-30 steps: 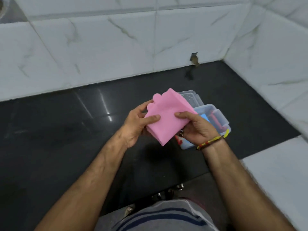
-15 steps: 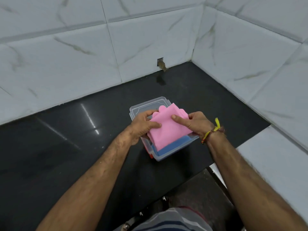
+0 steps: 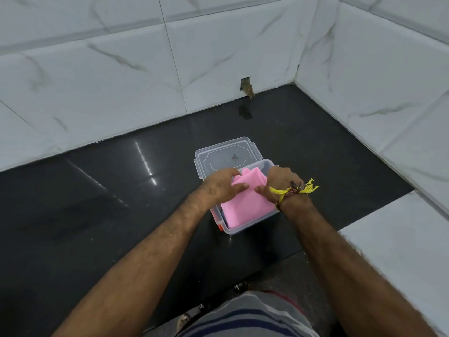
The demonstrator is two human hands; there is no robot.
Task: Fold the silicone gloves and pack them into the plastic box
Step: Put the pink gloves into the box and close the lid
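A folded pink silicone glove [image 3: 245, 207] lies inside the clear plastic box [image 3: 245, 230] on the black counter. My left hand [image 3: 222, 184] presses on the glove's left side with thumb and fingers on it. My right hand [image 3: 281, 182] grips its right side, a yellow thread band on the wrist. Other items, blue and red, show at the box's near left corner under the pink glove. The box's clear lid [image 3: 226, 154] lies flat right behind the box.
The black counter [image 3: 109, 203] runs up to white marble-tile walls [image 3: 121, 69] at the back and right. A small hole in the back wall [image 3: 246, 85] sits above the counter. A white ledge [image 3: 401, 239] lies at the right.
Both hands carried the folded pink glove from the air down into the box and now push it in. The camera view shifted, so the box sits more central.
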